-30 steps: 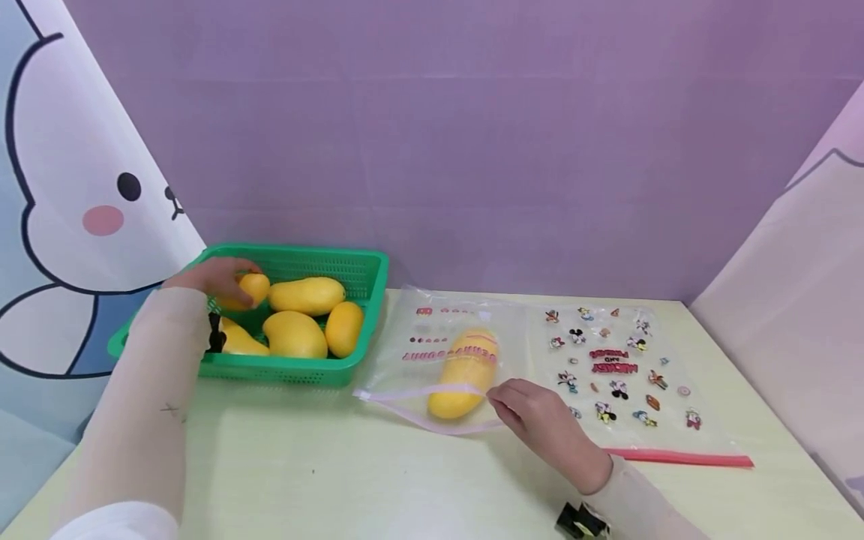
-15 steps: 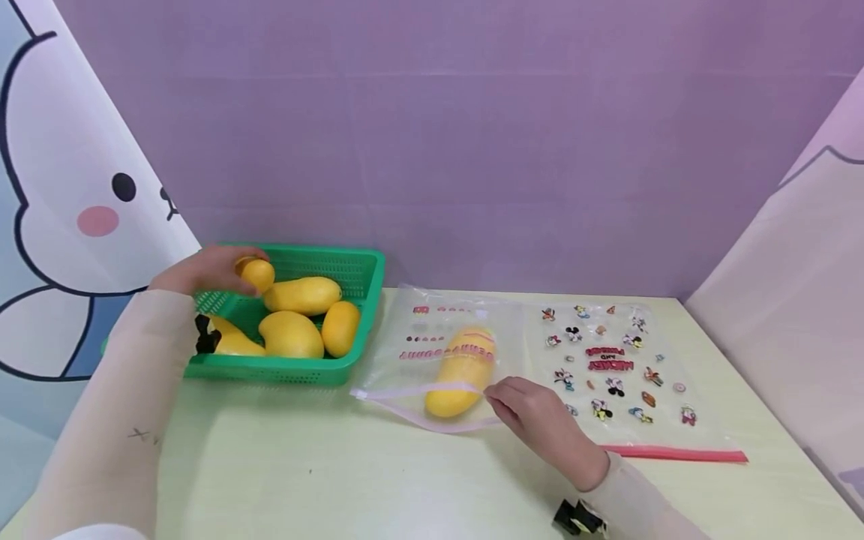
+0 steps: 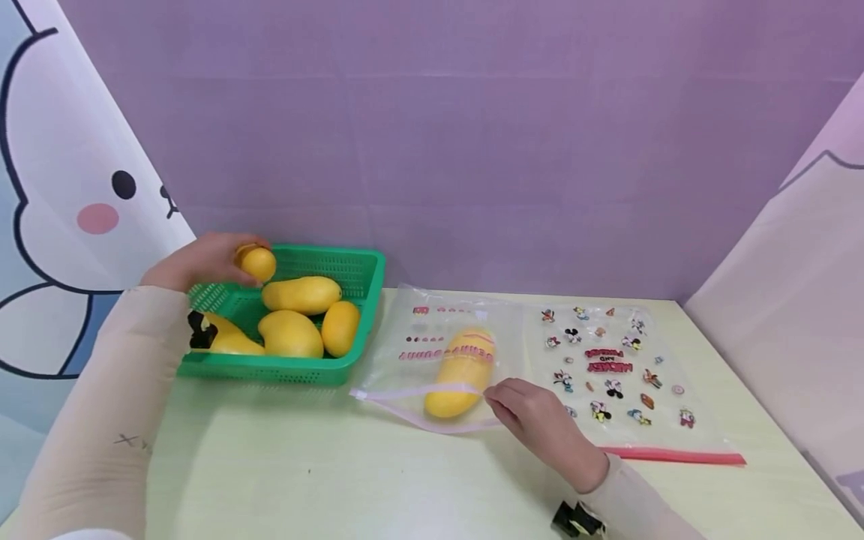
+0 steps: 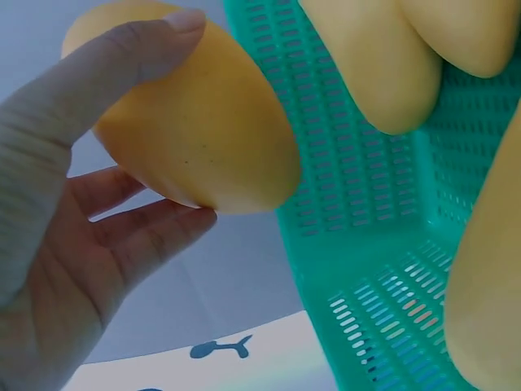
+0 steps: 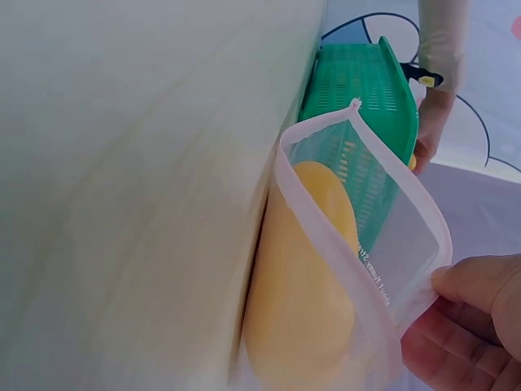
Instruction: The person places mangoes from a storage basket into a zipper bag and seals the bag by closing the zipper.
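My left hand [image 3: 209,260] grips a yellow mango [image 4: 195,122] above the back left of the green basket [image 3: 374,300], thumb on one side and fingers on the other. Several more mangoes, one of them a plump mango [image 3: 292,334], lie in the basket. With thumb and fingers, my right hand [image 3: 540,424] pinches the edge of a clear zip bag [image 3: 385,345] with a pale pink seal. The bag's mouth gapes in the right wrist view, and one long mango [image 5: 297,301] lies inside it.
A second clear bag [image 3: 664,427] with cartoon prints and a red zip strip lies flat at the right. Both bags and the basket rest on a pale table [image 3: 324,480]. A purple backdrop [image 3: 432,150] stands behind, with printed cloth at both sides.
My left hand has lifted its mango up from among the others, higher over the basket's back left. The right hand keeps its pinch on the bag edge.
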`<state>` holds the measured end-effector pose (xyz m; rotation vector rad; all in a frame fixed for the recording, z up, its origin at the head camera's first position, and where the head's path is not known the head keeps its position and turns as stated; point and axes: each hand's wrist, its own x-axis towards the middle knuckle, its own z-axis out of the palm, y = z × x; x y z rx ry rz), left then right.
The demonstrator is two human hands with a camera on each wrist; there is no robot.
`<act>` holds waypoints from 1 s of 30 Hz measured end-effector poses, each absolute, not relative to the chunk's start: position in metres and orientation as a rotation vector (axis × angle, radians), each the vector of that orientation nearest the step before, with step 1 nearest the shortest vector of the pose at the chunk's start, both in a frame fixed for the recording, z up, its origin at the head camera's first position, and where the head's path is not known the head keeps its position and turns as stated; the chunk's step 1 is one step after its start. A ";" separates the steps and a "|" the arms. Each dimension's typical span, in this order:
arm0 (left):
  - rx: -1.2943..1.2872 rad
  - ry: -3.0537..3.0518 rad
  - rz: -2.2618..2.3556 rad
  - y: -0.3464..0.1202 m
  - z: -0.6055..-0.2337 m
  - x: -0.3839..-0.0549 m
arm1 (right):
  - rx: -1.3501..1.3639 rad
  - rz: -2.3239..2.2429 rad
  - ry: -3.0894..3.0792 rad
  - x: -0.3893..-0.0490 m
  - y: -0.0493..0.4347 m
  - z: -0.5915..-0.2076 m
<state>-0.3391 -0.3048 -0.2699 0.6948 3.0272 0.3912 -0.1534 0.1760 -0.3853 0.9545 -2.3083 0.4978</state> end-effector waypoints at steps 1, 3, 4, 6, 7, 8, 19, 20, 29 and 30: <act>0.710 3.032 0.398 -0.303 -0.269 -0.339 | 0.951 0.495 -2.307 -0.153 0.176 -0.386; 0.743 3.030 0.414 -0.300 -0.269 -0.338 | 0.950 0.497 -2.305 -0.151 0.177 -0.387; 0.759 3.026 0.416 -0.298 -0.269 -0.337 | 0.950 0.498 -2.305 -0.150 0.177 -0.387; 0.773 3.019 0.414 -0.295 -0.270 -0.335 | 0.949 0.507 -2.315 -0.147 0.177 -0.388; 0.780 3.019 0.409 -0.293 -0.270 -0.333 | 0.950 0.512 -2.319 -0.147 0.177 -0.388; 0.785 3.020 0.395 -0.292 -0.270 -0.331 | 0.951 0.519 -2.324 -0.147 0.177 -0.389; 1.000 2.994 0.306 -0.261 -0.252 -0.316 | 0.942 0.507 -2.332 -0.151 0.175 -0.388; 1.013 2.987 0.306 -0.257 -0.250 -0.315 | 0.942 0.508 -2.329 -0.152 0.175 -0.388; 1.323 2.939 0.288 -0.224 -0.240 -0.298 | 0.952 0.491 -2.326 -0.153 0.176 -0.387; 1.338 2.934 0.283 -0.221 -0.239 -0.295 | 0.950 0.489 -2.335 -0.153 0.176 -0.387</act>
